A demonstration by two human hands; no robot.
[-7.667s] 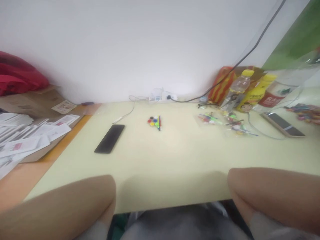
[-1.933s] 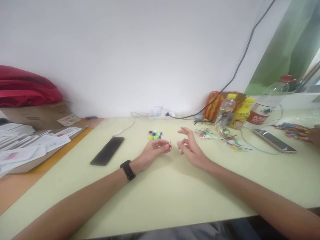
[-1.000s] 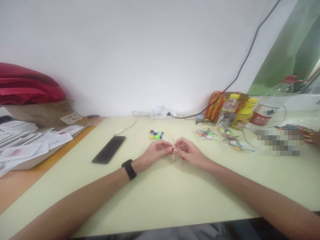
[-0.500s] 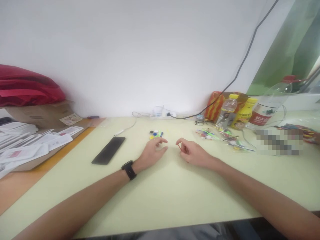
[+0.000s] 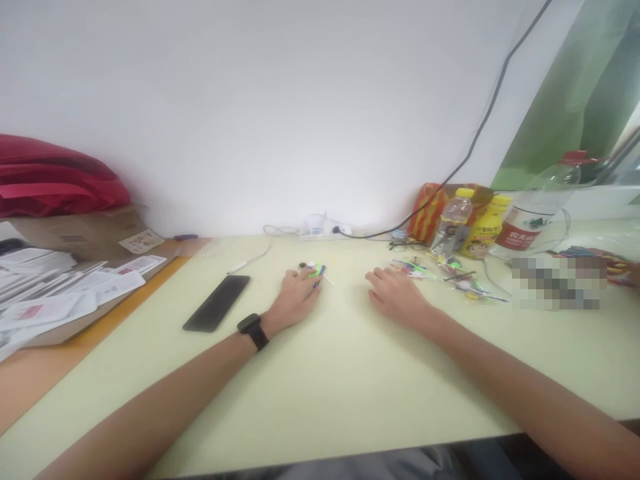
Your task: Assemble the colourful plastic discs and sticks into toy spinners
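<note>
My left hand [image 5: 297,298], with a black watch on the wrist, lies palm down over a small group of plastic pieces. Its fingers are stretched out and touch the group. Green and blue pieces [image 5: 320,272] show beside the fingertips, along with a dark round disc [image 5: 303,266] and a thin white stick [image 5: 329,277]. The rest of the group is under the hand. My right hand [image 5: 397,297] rests palm down on the table to the right, its fingers curled inward. Whatever is under those fingers is hidden.
A black phone [image 5: 217,303] lies left of my left hand. Bagged small plastic pieces [image 5: 470,285] lie right of my right hand, before several bottles [image 5: 483,230]. A power strip [image 5: 320,227] sits against the wall. Papers [image 5: 75,293] and a cardboard box [image 5: 75,233] stand far left.
My left hand has turned palm down and moved slightly left onto the pieces. My right hand has moved right and turned down; the thin red stick it pinched is out of sight.
</note>
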